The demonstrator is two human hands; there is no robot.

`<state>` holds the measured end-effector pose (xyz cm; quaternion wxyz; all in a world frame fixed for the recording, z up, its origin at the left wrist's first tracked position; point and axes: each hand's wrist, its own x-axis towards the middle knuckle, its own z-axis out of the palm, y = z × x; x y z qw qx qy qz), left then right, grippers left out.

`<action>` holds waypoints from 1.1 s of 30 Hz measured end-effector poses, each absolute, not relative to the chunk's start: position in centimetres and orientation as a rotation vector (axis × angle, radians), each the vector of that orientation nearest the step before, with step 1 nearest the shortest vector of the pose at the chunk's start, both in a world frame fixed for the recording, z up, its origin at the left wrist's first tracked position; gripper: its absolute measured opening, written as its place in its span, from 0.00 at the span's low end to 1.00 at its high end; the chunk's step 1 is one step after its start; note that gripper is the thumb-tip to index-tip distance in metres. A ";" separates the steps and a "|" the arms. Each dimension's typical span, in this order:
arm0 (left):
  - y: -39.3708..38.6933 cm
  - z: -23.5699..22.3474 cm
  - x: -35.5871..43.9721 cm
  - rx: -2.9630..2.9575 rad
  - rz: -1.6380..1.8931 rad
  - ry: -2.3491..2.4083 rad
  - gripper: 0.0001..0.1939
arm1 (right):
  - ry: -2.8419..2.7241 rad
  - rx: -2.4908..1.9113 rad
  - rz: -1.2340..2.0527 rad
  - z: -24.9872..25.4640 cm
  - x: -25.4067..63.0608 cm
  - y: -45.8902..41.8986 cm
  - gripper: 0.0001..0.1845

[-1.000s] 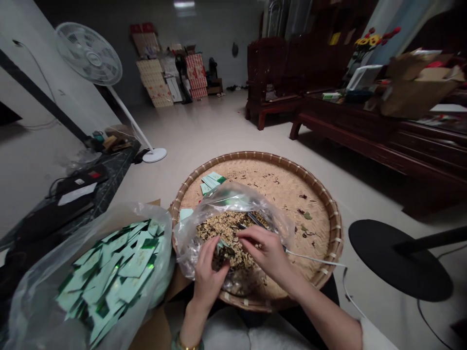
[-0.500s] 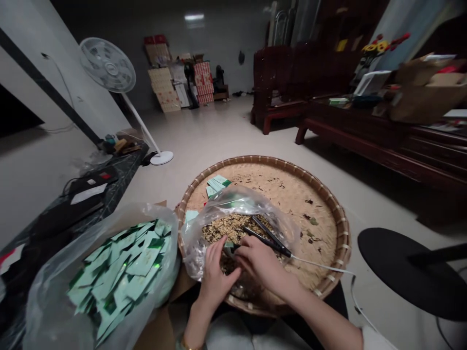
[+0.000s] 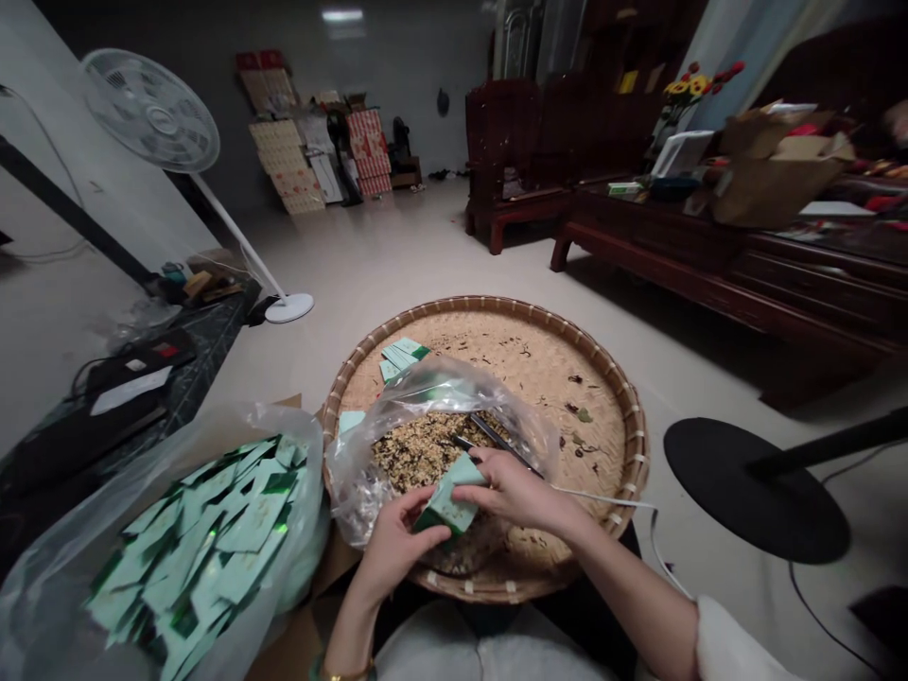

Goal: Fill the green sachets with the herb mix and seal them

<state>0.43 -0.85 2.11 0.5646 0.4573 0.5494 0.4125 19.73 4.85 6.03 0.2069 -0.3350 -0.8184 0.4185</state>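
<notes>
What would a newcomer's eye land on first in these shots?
The big round woven tray in the middle, holding a clear plastic bag of loose speckled bits. Just above that bag, the left hand and right hand grip a mint-green packet. At lower left, a larger plastic bag is heaped with more green packets.
</notes>
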 end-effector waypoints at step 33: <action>-0.5 1.9 4.0 0.771 1.017 1.278 0.21 | -1.514 -1.166 1.428 1.0 18.7 4.3 0.15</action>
